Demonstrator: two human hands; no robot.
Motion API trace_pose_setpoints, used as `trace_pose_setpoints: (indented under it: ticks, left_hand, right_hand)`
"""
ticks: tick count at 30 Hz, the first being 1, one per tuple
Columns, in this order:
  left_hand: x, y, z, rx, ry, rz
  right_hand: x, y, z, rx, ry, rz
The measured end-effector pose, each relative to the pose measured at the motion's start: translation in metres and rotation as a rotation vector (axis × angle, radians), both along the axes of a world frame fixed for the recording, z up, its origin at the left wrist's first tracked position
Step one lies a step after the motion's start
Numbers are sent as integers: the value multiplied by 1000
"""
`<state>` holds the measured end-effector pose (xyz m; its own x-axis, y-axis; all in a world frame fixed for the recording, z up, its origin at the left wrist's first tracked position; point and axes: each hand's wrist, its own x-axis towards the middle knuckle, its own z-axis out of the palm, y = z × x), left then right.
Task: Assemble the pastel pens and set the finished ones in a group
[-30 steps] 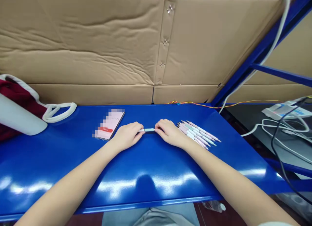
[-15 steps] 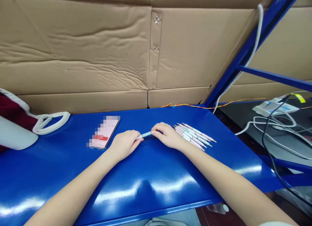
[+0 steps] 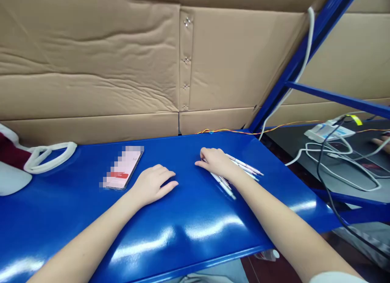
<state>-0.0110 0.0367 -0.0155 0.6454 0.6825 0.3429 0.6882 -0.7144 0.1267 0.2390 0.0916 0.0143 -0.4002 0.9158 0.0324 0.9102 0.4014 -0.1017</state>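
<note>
Across the blue steel bench top (image 3: 70,201), a phone with a pixelated screen (image 3: 122,168) lies just beside the left hand (image 3: 154,184), its fingers (image 3: 167,184) relaxed and open, gripping nothing. The single pen pinched between both hands a moment ago no longer shows there. The right hand (image 3: 216,162), fingers (image 3: 204,155) slack and open, now lies over the pile of pens (image 3: 224,184) (mostly hidden, only white and pink barrels peeking out). Far right, another person's hand (image 3: 382,144) rests on a dark surface.

Left hand (image 3: 152,185) and right hand (image 3: 217,162) are bare, right sleeve (image 3: 335,279) white.
</note>
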Motion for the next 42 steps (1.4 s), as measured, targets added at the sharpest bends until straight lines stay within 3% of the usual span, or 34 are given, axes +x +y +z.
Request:
trace_pose_setpoints:
  ticks: [4, 7, 10, 12, 15, 20, 30, 34, 37, 40, 42]
  left_hand:
    - [-1, 1, -1, 18, 3, 8]
    - [-4, 4, -2, 39, -14, 28]
    - [-5, 6, -4, 54, -18, 44]
    - [-5, 6, -4, 57, -13, 49]
    - [-4, 6, -3, 60, -11, 57]
    - [-5, 7, -4, 48, -13, 64]
    - [-4, 8, -3, 4, -34, 69]
    - [-3, 8, -3, 18, -47, 59]
    - [-3, 7, -1, 30, -61, 57]
    - [2, 3, 2, -7, -143, 69]
    - [6, 0, 4, -120, -275, 83]
  right_hand:
    - [10, 4, -2, 100, 68, -53]
    - [28, 6, 7, 121, 30, -89]
    - [42, 4, 18, 17, -46, -117]
    - [45, 1, 22, -80, -12, -25]
    - [38, -2, 19, -174, 15, 84]
    - [24, -3, 7, -64, -48, 44]
    - [15, -8, 9, -69, -69, 90]
    - [5, -8, 5, -35, -113, 24]
    - [-1, -9, 5, -67, 142, -51]
    - [-11, -13, 6, -294, 708, -162]
    - [-22, -18, 5, -465, 1071, -245]
